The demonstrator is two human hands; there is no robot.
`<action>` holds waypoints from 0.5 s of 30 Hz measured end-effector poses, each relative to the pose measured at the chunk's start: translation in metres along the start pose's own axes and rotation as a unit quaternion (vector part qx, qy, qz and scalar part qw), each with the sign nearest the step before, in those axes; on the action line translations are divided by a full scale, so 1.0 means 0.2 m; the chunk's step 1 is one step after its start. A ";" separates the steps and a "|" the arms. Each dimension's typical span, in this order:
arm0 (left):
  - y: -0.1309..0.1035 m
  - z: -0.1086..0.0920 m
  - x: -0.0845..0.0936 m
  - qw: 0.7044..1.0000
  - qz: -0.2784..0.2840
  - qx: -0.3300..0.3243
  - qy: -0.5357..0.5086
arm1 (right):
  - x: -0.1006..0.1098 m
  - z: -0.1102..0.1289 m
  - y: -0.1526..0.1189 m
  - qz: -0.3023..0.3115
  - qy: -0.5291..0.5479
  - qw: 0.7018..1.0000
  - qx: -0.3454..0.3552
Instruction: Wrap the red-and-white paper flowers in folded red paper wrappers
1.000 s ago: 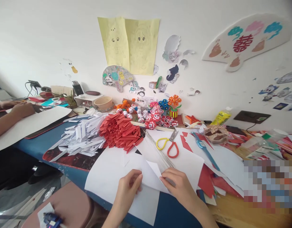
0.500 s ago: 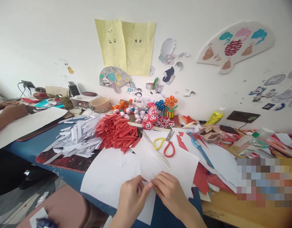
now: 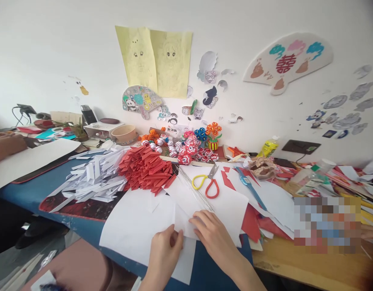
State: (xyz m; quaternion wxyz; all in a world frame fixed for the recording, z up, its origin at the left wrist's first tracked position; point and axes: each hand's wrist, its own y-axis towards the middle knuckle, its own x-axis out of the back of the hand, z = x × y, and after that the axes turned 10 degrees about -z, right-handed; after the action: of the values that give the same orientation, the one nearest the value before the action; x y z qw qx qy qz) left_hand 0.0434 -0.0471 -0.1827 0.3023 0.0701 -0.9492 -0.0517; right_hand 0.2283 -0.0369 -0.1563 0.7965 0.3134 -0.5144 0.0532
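White paper sheets (image 3: 138, 234) lie at the table's front, under my hands. My left hand (image 3: 167, 248) has its thumb and index finger pinched near a thin white piece of paper (image 3: 184, 222). My right hand (image 3: 212, 236) rests at that piece's right side, fingers spread and bent. Beyond my hands lie thin wires (image 3: 195, 188) and scissors (image 3: 208, 182) with one yellow and one red handle. A pile of folded red paper pieces (image 3: 145, 169) sits beside a pile of folded white ones (image 3: 97, 178).
Folded paper flowers (image 3: 189, 149) stand along the wall. A blue cutter-like tool (image 3: 251, 190) lies on white and red sheets at the right. Another person's hand (image 3: 10, 144) is at the far left, with a brown stool (image 3: 74, 266) below the table.
My hands have moved apart from each other. A thin white piece of paper now shows between them. The whole view has shifted slightly.
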 end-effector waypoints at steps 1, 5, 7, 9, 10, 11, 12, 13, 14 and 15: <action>0.00 0.00 0.00 1.000 0.000 -0.001 -0.001 | 0.00 0.00 0.00 -0.001 -0.010 1.000 0.004; -0.01 0.01 -0.01 1.000 -0.013 -0.007 0.000 | 0.00 0.00 -0.01 -0.010 -0.061 0.998 0.027; -0.02 0.02 -0.02 1.000 -0.022 -0.008 0.003 | 0.00 0.00 0.00 -0.013 -0.094 0.994 0.044; -0.02 0.02 -0.03 1.000 -0.028 -0.007 0.007 | 0.00 0.00 0.00 -0.024 -0.126 0.990 0.057; -0.02 0.02 -0.03 1.000 -0.028 -0.007 0.009 | -0.01 0.00 -0.01 -0.032 -0.140 0.988 0.061; -0.02 0.02 -0.03 1.000 -0.028 -0.007 0.010 | -0.02 0.00 -0.01 -0.042 -0.154 0.985 0.061; -0.01 0.02 -0.03 1.000 -0.025 -0.006 0.010 | -0.02 0.00 -0.01 -0.052 -0.165 0.983 0.059; -0.01 0.02 -0.03 1.000 -0.021 -0.005 0.011 | -0.03 -0.01 -0.02 -0.062 -0.176 0.981 0.055; -0.01 0.02 -0.02 1.000 -0.016 -0.005 0.016 | -0.03 -0.02 -0.02 -0.071 -0.185 0.979 0.049; 0.00 0.02 -0.01 1.000 -0.013 -0.006 0.025 | -0.03 -0.03 -0.02 -0.080 -0.195 0.977 0.042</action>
State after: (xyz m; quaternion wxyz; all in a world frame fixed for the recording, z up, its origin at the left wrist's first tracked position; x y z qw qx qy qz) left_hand 0.0435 -0.0464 -0.1876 0.3253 0.0819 -0.9402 -0.0591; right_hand 0.2320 -0.0361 -0.1649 0.6686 0.3912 -0.6304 -0.0508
